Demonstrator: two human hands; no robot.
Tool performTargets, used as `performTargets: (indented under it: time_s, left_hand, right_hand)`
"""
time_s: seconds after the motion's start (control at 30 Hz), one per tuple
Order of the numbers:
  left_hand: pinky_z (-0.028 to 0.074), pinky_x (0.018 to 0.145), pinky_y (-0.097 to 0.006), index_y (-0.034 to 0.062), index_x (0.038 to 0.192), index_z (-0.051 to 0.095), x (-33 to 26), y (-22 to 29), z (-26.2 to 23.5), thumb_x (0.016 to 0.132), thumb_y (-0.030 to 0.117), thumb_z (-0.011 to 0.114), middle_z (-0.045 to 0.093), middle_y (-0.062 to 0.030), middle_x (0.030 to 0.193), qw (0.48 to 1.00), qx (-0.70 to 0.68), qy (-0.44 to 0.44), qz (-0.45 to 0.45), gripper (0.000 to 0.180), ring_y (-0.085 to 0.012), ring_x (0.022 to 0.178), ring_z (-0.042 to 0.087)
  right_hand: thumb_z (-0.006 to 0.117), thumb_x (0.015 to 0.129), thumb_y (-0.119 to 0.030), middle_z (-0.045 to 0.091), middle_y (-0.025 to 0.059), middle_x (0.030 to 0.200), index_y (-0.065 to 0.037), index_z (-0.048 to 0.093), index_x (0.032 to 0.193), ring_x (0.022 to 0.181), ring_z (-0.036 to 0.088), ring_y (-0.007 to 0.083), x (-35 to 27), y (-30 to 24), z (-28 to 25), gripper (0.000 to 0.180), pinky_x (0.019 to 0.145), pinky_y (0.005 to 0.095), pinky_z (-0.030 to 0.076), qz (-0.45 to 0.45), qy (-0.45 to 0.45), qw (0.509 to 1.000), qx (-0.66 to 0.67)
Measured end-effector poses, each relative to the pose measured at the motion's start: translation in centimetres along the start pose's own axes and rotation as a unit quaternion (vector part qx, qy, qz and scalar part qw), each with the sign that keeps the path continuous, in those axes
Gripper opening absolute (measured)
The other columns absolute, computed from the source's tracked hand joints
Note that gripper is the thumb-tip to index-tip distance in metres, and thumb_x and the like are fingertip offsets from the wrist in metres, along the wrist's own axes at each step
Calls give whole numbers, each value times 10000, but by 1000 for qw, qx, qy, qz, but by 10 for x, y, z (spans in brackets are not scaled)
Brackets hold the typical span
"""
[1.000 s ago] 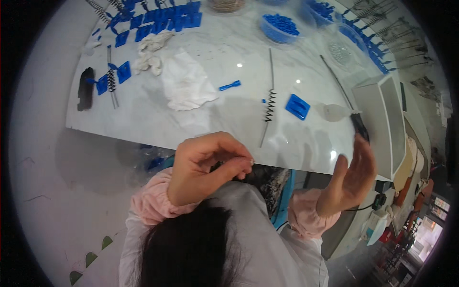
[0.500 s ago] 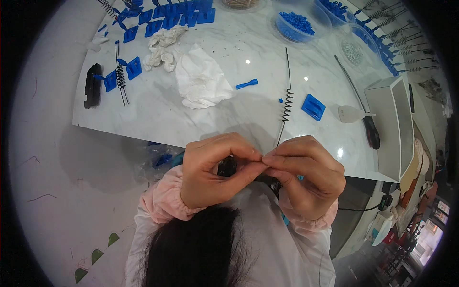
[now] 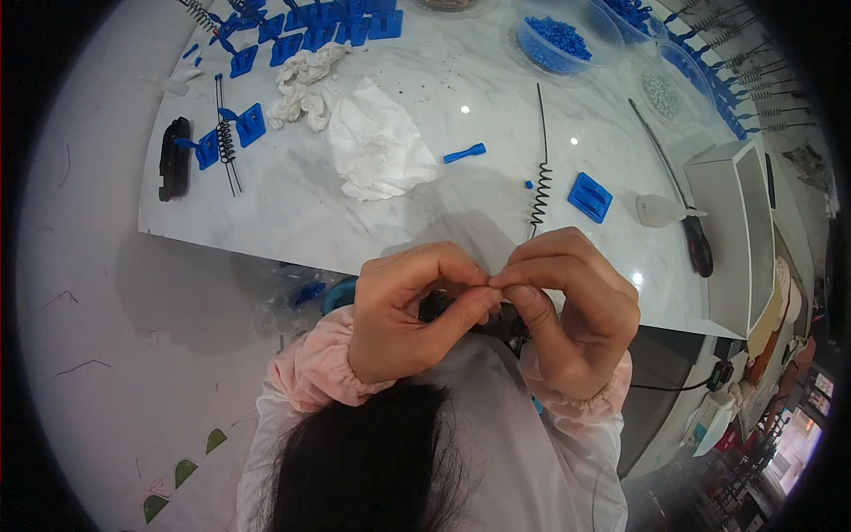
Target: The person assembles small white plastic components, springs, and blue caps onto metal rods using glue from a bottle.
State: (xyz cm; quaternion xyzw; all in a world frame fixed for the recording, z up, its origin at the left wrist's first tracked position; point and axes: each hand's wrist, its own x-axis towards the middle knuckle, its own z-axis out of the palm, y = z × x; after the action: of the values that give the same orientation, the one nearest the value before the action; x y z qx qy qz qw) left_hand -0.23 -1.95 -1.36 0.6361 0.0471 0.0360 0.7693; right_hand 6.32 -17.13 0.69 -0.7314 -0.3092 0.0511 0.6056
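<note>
My left hand and my right hand meet tip to tip at the table's near edge. Thumb and index finger of the left are pinched; what lies between them is too small to make out. The right index fingertip touches that pinch, its thumb curled close below, and whatever it grips is hidden. Just beyond the right hand lies a black coiled wire with a long straight end. Beside the coil are a tiny blue bead and a blue square base. A blue flared sleeve rests farther left.
Crumpled white tissue lies left of centre. Tubs of blue parts and clear beads stand far right, near a screwdriver, a translucent squeeze bottle and a white box. Blue bases with coils fill the far left.
My right thumb has dropped a little away from its index finger, and the right hand has risen slightly over the wire's near end. The whole view has shifted slightly.
</note>
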Motion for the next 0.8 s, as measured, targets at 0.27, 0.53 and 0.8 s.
performTargets:
  time_s: [0.27, 0.53, 0.8]
  left_hand:
    - [465, 584, -195, -38, 837, 567, -3, 7, -10, 807, -61, 599, 611, -77, 748, 996, -78, -20, -34, 49, -101, 664, 591]
    - [396, 540, -172, -2, 841, 567, 0, 8, -22, 862, 85, 589, 611, -60, 744, 972, -173, -70, -142, 92, -72, 639, 553]
    - [422, 566, -183, -24, 843, 564, 2, 11, -22, 842, -5, 581, 607, -61, 752, 986, -100, -62, -116, 25, -78, 642, 554]
  right_hand:
    - [616, 701, 89, 610, 121, 816, 24, 646, 830, 701, 592, 206, 6, 4, 5, 147, 617, 265, 465, 12, -29, 998, 56]
    - [653, 682, 82, 622, 111, 834, 10, 671, 859, 726, 616, 187, 9, -1, 1, 192, 607, 254, 487, -13, -48, 999, 1]
    - [647, 625, 95, 616, 104, 793, -9, 653, 806, 699, 610, 213, 15, -4, -2, 209, 592, 272, 481, -38, -73, 996, -44]
